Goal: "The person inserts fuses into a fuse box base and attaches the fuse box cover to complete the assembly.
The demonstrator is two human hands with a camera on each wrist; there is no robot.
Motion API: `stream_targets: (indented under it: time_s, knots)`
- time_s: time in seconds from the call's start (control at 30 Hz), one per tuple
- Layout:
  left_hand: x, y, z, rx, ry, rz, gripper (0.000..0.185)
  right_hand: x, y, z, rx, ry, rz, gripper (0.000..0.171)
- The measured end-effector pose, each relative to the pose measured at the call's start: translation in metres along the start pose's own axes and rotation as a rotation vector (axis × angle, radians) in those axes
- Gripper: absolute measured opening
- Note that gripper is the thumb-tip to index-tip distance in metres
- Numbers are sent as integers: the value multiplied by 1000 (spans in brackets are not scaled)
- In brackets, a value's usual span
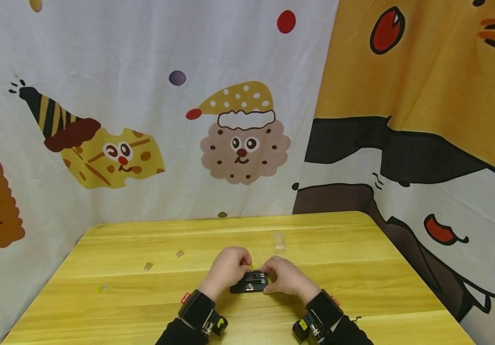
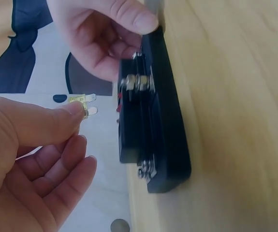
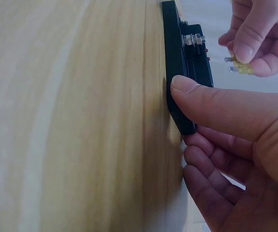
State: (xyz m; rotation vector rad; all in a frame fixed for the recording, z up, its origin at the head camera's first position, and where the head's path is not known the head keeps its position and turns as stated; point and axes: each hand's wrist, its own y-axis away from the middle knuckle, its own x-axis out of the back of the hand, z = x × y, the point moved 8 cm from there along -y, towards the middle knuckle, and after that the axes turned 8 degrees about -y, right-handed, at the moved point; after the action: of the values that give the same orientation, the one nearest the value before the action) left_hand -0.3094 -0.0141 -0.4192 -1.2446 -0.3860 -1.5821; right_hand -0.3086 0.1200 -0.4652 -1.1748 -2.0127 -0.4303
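My left hand (image 1: pixel 226 269) pinches a small yellow blade fuse (image 2: pixel 78 99) between thumb and forefinger, its two metal prongs facing the block. A black fuse block (image 1: pixel 247 286) with metal studs and nuts lies on the wooden table; small red parts show along its top in the left wrist view. The fuse is held above the block, apart from it. At the block's right end, my right hand (image 1: pixel 289 279) grips it with the thumb on one side and fingertips on another, as the right wrist view shows. In the head view the fuse is mostly hidden by my left fingers.
A clear plastic cover (image 1: pixel 279 242) lies behind my right hand. Off to the left are a greenish-yellow fuse (image 1: pixel 102 288) and two pale fuses, one nearer (image 1: pixel 148 266) and one farther (image 1: pixel 179 253). A cartoon-printed cloth (image 1: pixel 143 57) hangs behind the table (image 1: pixel 342 239).
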Motion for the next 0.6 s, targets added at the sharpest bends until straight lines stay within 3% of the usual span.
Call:
stream_targets:
  time_s: [0.6]
  knots:
    - [-12,-7,13,-20,-84,17,18,0,0,1,-12,-15,-7,41]
